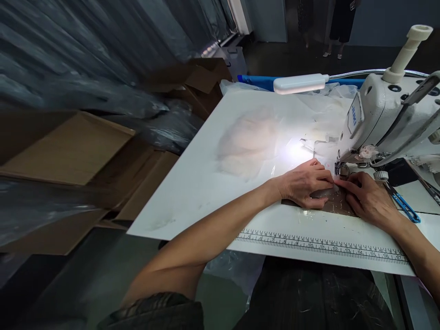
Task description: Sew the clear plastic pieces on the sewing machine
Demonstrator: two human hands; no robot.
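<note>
The room is dim, with dark floor at the top; at eleven o'clock from the middle of the view, grey sheeting [92,41] is seen hanging in folds; at nine o'clock, an open cardboard box [68,151] and clear plastic are placed beside the bench [192,192]; at one to two o'clock, far behind, the legs of a standing person [340,27] can be seen. The bench is white, and along its near edge, at four o'clock, a printed ruler scale [323,245] is carried; just right of the middle, a pale, sheer patch of material [247,142] is spread, of which the outline is not clear.

At three o'clock a white sewing machine [381,110] is fixed on the bench; at two o'clock a white lamp [299,84] is held by a flexible metal arm, and the surface below is strongly lit. Both hands are brought together just below the presser foot [338,168]; the left hand [305,185] is half closed, with its fingers bent and its thumb set apart; the right hand [369,197] is partly curled, with its forefinger stretched towards the left fingertips; whether something thin is pinched between them cannot be told. Under the hands a dark plate [338,205] is partly covered; just beyond the right hand, also at three o'clock, blue-handled snips [404,205] are laid.
</note>
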